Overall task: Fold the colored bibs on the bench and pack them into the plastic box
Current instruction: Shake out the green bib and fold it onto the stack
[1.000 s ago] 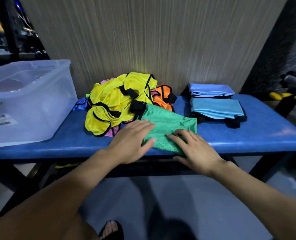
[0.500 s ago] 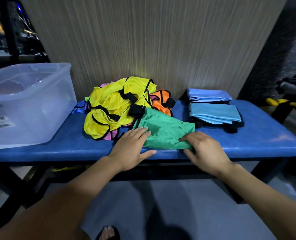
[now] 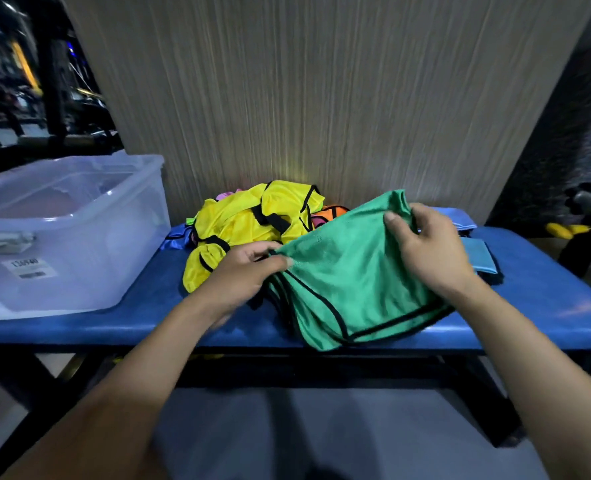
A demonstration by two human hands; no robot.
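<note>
Folding stage, one bib in hand. The green bib, trimmed in black, sits at the front middle of the blue padded desk, its far edge raised and its near, black-edged hem resting at the desk's front rim. The left hand pinches the bib's left corner between thumb and curled fingers; the right hand grips the raised far corner, fingers curled round the cloth and thumb on top. Judged from this pose, the fold is under way and not yet closed: the next move calls for laying the raised edge over so the edges meet, flattening the cloth, then carrying it to the box.

At 11 o'clock from the green bib lies the unfolded heap: yellow bibs with black trim on top, an orange bib and scraps of pink and blue showing beneath. The clear plastic box, labelled on its near wall, stands at 9 o'clock on the desk's left end; its contents cannot be made out. At 3 o'clock, partly hidden by the right hand, are folded light-blue cloths. The heap touches the green bib's left side and lies between it and the box, so the bib must be lifted over or carried round it.
</note>
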